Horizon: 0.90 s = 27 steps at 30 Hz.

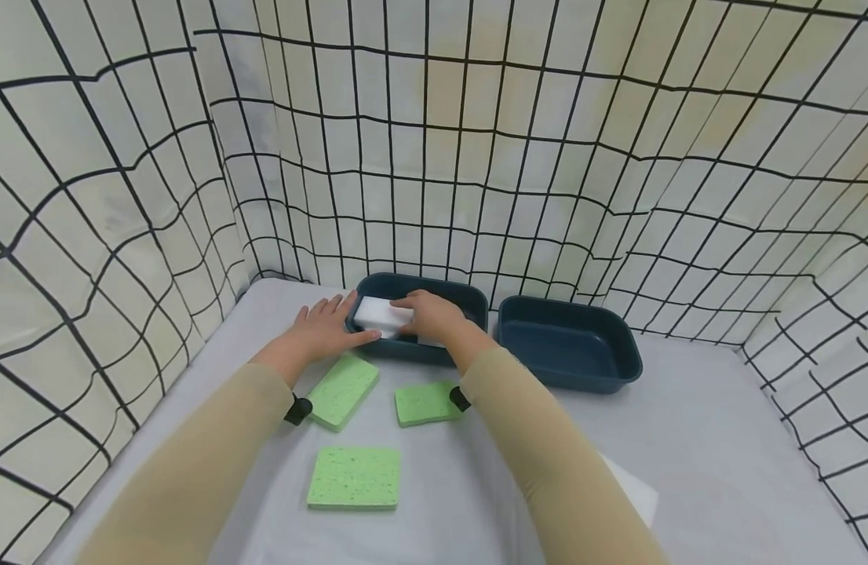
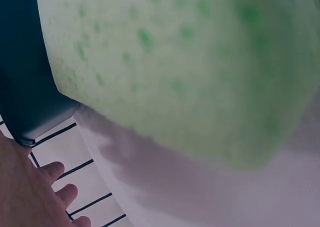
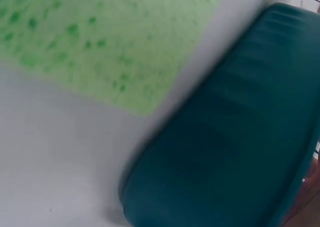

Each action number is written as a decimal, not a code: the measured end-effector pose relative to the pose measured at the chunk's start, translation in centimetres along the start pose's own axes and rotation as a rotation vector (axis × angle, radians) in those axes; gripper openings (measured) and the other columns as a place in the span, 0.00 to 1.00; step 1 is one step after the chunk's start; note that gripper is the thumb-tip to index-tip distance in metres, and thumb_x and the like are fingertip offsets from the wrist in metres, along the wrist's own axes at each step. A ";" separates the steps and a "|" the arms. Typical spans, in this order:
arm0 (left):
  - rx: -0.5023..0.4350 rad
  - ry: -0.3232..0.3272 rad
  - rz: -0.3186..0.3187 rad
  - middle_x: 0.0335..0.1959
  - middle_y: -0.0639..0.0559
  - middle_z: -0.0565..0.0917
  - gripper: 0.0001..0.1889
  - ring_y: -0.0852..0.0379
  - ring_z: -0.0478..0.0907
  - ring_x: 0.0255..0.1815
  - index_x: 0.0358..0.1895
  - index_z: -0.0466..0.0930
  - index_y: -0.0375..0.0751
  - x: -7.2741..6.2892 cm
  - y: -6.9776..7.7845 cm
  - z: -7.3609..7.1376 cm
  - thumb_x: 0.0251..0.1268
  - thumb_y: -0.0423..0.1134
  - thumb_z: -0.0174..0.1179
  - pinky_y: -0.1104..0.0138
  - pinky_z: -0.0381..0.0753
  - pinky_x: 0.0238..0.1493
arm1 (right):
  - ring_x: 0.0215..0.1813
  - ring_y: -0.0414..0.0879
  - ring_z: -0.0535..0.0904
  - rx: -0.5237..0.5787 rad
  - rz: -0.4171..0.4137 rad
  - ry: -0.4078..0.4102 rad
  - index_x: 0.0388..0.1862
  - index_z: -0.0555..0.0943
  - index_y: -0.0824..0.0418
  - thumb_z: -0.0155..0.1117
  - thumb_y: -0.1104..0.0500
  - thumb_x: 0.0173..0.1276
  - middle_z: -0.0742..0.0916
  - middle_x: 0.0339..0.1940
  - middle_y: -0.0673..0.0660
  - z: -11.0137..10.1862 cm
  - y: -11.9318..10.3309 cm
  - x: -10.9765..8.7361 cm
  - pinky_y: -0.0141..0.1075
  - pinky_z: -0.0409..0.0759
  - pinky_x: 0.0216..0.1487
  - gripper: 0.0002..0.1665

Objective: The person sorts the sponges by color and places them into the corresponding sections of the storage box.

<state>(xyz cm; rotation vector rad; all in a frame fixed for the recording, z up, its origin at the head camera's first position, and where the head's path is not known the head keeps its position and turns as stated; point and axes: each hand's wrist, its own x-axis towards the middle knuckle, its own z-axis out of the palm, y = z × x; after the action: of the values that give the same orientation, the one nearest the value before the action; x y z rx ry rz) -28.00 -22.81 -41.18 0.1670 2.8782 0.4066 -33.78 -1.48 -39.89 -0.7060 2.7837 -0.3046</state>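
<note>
Inside the left dark blue bin [image 1: 469, 294], my right hand [image 1: 434, 318] grips a white rectangular block [image 1: 381, 314] by its right end. The block leans over the bin's left part. My left hand [image 1: 321, 329] lies at the bin's left end, fingers spread and thumb along the front rim near the block. Part of another white piece [image 1: 428, 342] shows under the right hand. Three green speckled sponges lie in front: one [image 1: 344, 392] under the left wrist, one [image 1: 425, 403] by the right wrist and one [image 1: 354, 479] nearer. In the left wrist view a sponge [image 2: 150, 62] fills much of the frame.
A second dark blue bin [image 1: 582, 380] stands to the right of the first. A flat white piece [image 1: 635, 490] shows past the right forearm on the white-covered table [image 1: 723, 439]. Black wire mesh [image 1: 420, 173] backed with pale sheeting encloses the back and sides.
</note>
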 end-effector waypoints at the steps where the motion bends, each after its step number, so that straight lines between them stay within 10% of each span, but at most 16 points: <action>1: 0.004 0.002 0.002 0.79 0.31 0.44 0.62 0.29 0.40 0.78 0.81 0.35 0.40 -0.1 0.1 -0.1 0.56 0.83 0.41 0.35 0.35 0.73 | 0.72 0.49 0.68 0.006 -0.003 0.011 0.74 0.68 0.36 0.66 0.42 0.68 0.67 0.76 0.51 -0.1 0.1 -0.2 0.48 0.71 0.67 0.36; 27: 0.014 0.006 0.010 0.78 0.29 0.45 0.61 0.28 0.40 0.77 0.81 0.34 0.41 0.0 0.0 -0.1 0.57 0.83 0.39 0.35 0.34 0.73 | 0.74 0.53 0.65 0.146 0.036 0.132 0.73 0.69 0.34 0.69 0.37 0.63 0.69 0.75 0.51 -3.3 4.1 -7.9 0.53 0.71 0.66 0.39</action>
<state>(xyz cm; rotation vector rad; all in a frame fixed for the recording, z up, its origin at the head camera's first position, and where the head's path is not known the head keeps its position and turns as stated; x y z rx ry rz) -27.99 -22.81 -41.04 0.1832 2.8881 0.3895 -29.79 6.35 -36.29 -0.6211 2.8568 -0.5602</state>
